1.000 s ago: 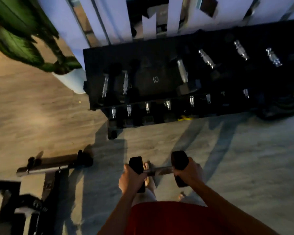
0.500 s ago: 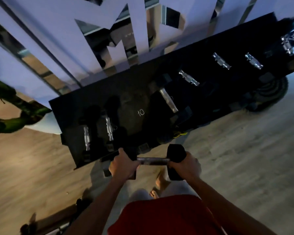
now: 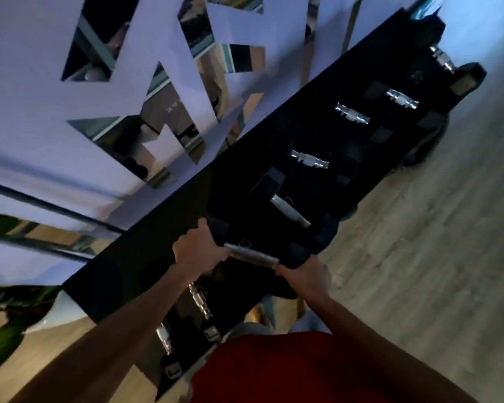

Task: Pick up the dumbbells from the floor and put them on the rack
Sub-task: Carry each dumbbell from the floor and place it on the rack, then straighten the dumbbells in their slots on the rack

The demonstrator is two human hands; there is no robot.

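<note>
Head view, dim light, frame tilted. Both hands carry one black dumbbell over the top shelf of the black dumbbell rack. Left hand is wrapped around the handle's left end, against the left head. Right hand is closed over the handle's right end at the right head; the bare metal handle shows between the two fists. Whether the dumbbell touches the shelf cannot be told.

On the rack, beyond the held dumbbell, lies a large dumbbell with a smooth handle; further along sit three with ribbed chrome handles. Nearer the person, two more chrome handles show below the left forearm.
</note>
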